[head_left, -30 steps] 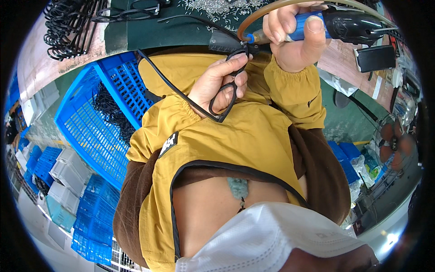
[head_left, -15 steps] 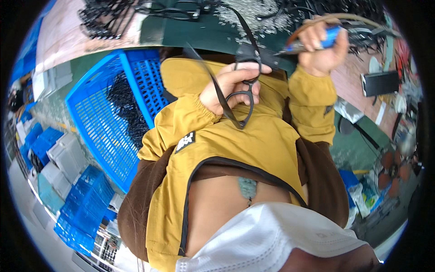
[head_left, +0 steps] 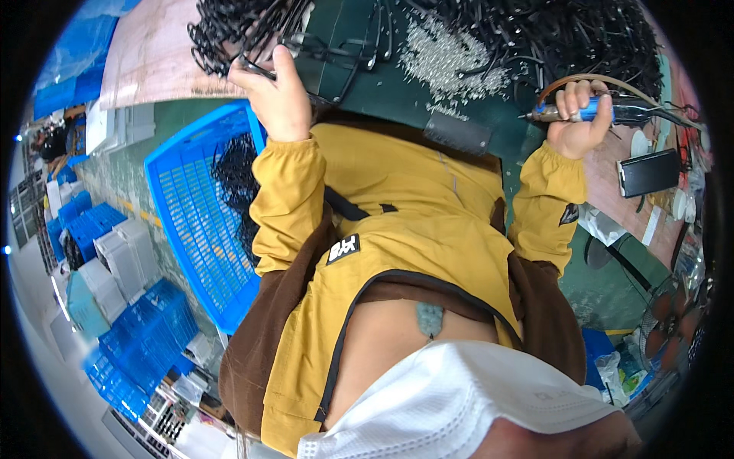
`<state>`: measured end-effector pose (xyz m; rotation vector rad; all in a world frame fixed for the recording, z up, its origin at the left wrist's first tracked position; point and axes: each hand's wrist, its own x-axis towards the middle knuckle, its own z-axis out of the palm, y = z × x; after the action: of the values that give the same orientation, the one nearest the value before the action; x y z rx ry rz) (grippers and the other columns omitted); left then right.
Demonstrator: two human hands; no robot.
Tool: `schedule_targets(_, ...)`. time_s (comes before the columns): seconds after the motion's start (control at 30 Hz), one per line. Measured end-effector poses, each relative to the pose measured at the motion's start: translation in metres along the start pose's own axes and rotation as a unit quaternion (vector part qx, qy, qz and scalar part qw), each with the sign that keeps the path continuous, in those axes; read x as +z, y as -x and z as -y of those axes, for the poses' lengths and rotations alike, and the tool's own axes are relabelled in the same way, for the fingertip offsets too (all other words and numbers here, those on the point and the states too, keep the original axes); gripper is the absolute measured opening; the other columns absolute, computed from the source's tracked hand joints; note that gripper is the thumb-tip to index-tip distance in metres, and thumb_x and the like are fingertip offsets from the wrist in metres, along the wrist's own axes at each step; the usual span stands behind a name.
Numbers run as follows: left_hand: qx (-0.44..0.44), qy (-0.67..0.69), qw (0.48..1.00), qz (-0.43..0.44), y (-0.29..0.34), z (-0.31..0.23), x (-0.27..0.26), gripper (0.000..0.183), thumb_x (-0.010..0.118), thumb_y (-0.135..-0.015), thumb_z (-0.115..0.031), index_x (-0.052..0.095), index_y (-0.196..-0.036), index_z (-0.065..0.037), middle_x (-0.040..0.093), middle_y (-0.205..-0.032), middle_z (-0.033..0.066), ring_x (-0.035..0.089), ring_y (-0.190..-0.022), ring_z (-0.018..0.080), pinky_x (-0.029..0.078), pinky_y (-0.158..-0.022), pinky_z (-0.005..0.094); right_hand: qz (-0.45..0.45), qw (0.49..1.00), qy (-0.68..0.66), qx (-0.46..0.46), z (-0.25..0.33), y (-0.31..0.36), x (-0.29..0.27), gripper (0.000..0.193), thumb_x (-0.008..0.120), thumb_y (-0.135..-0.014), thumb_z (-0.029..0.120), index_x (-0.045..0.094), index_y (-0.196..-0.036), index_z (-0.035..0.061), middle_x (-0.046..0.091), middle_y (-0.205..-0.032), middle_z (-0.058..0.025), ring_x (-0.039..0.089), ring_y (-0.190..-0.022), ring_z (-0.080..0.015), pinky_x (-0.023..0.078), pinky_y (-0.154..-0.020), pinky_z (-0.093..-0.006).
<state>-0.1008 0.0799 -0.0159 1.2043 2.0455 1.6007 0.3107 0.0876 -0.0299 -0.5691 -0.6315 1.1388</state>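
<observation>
My left hand (head_left: 277, 99) is at the upper left, over the table's near edge beside a heap of black eyeglass frames (head_left: 229, 34). Its fingers and thumb close on a thin black frame part (head_left: 258, 69), most of which is hidden by the hand. Just right of it, more black eyeglass frames (head_left: 336, 53) lie on the dark green mat (head_left: 397, 103). My right hand (head_left: 581, 134) grips a blue and metal powered screwdriver (head_left: 549, 115), its tip pointing left above the mat. A hose and cable trail from it to the right.
Small silvery pieces (head_left: 447, 61) are heaped mid-mat, with a big pile of black eyeglass temples (head_left: 581, 38) beyond. A dark block (head_left: 459, 134) sits at the table edge. A blue crate (head_left: 202, 229) with black parts stands at left; a dark phone-like slab (head_left: 648, 172) lies right.
My left hand has moved from over my lap, where it held a black eyeglass frame, up and left to the frame heap. My right hand has shifted slightly right and down with the screwdriver.
</observation>
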Motion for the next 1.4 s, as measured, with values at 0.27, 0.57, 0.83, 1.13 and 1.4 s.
schedule_targets(0.27, 0.357, -0.322, 0.838, 0.259, -0.014, -0.024, 0.028, 0.031, 0.06, -0.102, -0.029, 0.068, -0.081, -0.007, 0.066, -0.082, 0.0098, 0.065, -0.084, 0.033, 0.049, -0.084, 0.0464, -0.034, 0.999, 0.027, -0.013, 0.006, 0.001, 0.013, 0.021, 0.063, -0.099, 0.027, 0.062, -0.107, 0.008, 0.049, -0.075, -0.0013, 0.046, -0.058, -0.0121, 0.034, -0.047, -0.0249)
schedule_targets(0.57, 0.411, -0.08, 0.845, 0.332, -0.116, -0.154, 0.179, 0.044, 0.065, -0.097, -0.041, 0.068, -0.119, -0.003, 0.068, -0.111, 0.0214, 0.065, -0.105, 0.0367, 0.052, -0.089, 0.0429, -0.078, 0.996, 0.043, -0.01, 0.005, -0.004, 0.027, 0.021, 0.065, -0.099, 0.023, 0.058, -0.108, 0.0055, 0.05, -0.075, -0.0026, 0.048, -0.058, -0.0125, 0.035, -0.046, -0.0249)
schedule_targets(0.83, 0.491, -0.313, 0.787, 0.204, -0.043, -0.213, 0.345, 0.026, 0.065, -0.093, -0.03, 0.07, -0.102, -0.005, 0.067, -0.11, 0.0149, 0.066, -0.105, 0.0335, 0.055, -0.09, 0.0466, -0.083, 0.996, 0.009, 0.01, 0.007, 0.001, 0.021, 0.02, 0.066, -0.098, 0.016, 0.057, -0.112, 0.0055, 0.055, -0.074, -0.0041, 0.052, -0.056, -0.0129, 0.037, -0.045, -0.0243)
schedule_targets(1.13, 0.318, -0.271, 0.845, 0.335, -0.086, -0.153, 0.252, 0.049, 0.056, -0.09, -0.011, 0.061, -0.138, -0.004, 0.072, -0.117, 0.0271, 0.07, -0.107, 0.0418, 0.055, -0.096, 0.0449, -0.023, 0.934, 0.354, -0.035, 0.03, -0.004, 0.004, 0.044, 0.056, -0.108, 0.033, 0.055, -0.137, -0.0002, 0.064, -0.11, -0.0102, 0.065, -0.101, -0.0198, 0.056, -0.082, -0.0319)
schedule_targets(1.4, 0.127, 0.135, 0.877, 0.443, -0.034, -0.169, 0.144, 0.045, 0.072, -0.092, -0.048, 0.068, -0.091, -0.004, 0.06, -0.074, -0.0006, 0.052, -0.067, 0.0095, 0.04, -0.068, 0.0273, -0.144, 0.606, 0.773, -0.122, 0.118, -0.126, -0.09, 0.026, 0.072, -0.091, 0.029, 0.072, -0.095, 0.0031, 0.071, -0.09, -0.0232, 0.069, -0.089, -0.0399, 0.054, -0.079, -0.0466)
